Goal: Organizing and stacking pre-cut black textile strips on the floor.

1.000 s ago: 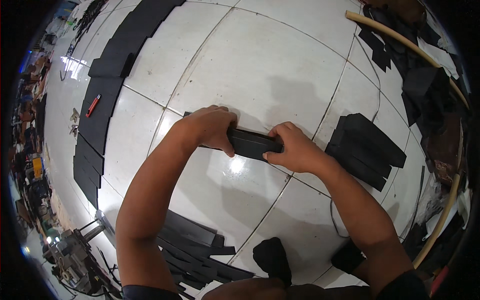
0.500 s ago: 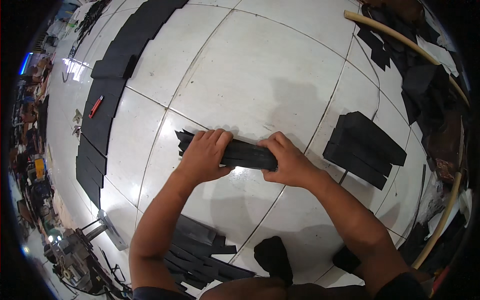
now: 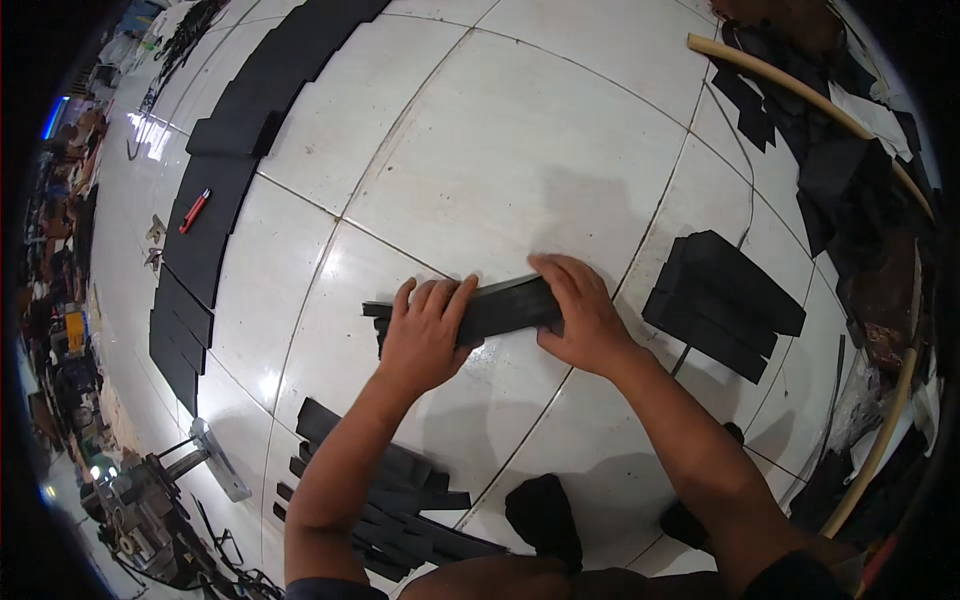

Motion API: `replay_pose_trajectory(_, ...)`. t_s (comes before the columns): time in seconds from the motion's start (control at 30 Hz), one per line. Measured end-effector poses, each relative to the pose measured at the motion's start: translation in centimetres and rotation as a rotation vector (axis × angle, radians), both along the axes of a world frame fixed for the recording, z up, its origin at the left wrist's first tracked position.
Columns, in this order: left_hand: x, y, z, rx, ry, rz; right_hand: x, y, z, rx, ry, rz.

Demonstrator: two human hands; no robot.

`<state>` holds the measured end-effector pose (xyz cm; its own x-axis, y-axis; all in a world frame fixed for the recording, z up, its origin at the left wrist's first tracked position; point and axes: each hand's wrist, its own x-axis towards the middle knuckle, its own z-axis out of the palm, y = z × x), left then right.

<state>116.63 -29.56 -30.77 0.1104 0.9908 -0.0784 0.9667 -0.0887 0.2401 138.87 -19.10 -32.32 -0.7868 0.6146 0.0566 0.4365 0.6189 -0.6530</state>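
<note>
A bundle of black flat strips (image 3: 508, 308), with the look of leather or sheet material, lies across the middle above the white tiles. My left hand (image 3: 428, 338) is wrapped over its left part, fingers on the far edge and thumb at the near edge. Uneven strip ends stick out past that hand. At the other end my right hand (image 3: 582, 312) grips the bundle between fingers and thumb. Close to my left forearm, a loose pile of black strips (image 3: 410, 490) is spread on the floor. Off to the right sits a fanned stack of black pieces (image 3: 725, 300).
A long overlapping row of black panels (image 3: 225, 185) runs up the left, with a red pen-like tool (image 3: 195, 211) on it. A machine (image 3: 140, 515) stands at lower left. Tan tubing (image 3: 780, 75) and dark scraps (image 3: 845, 190) line the right. My foot (image 3: 543, 515) is near the bottom.
The bundle has tilted, its right end now higher, and its left ends look more even. Both hands have shifted slightly right. More of the pile by my left forearm shows.
</note>
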Motion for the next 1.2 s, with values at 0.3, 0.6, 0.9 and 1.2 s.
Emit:
replay_pose_trajectory(0.3, -0.4, 0.8, 0.0, 0.0, -0.033, 0.031, -2.3, -2.1, -2.6, -0.263, 0.366, -0.334)
replay_pose_trajectory(0.6, -0.7, 0.6, 0.0, 0.012, -0.027, 0.009, -3.2, -1.2, -3.4, -0.252, 0.424, -0.16)
replay_pose_trajectory(0.9, -1.5, 0.5, -0.6, -0.027, -0.071, 0.082, -1.7, 0.8, -2.2, -0.156, 0.137, -0.024)
replay_pose_trajectory(1.2, -6.2, -3.8, -0.6, 0.202, -0.136, 0.302, -2.5, 1.3, -2.9, -0.117, 0.127, -0.055)
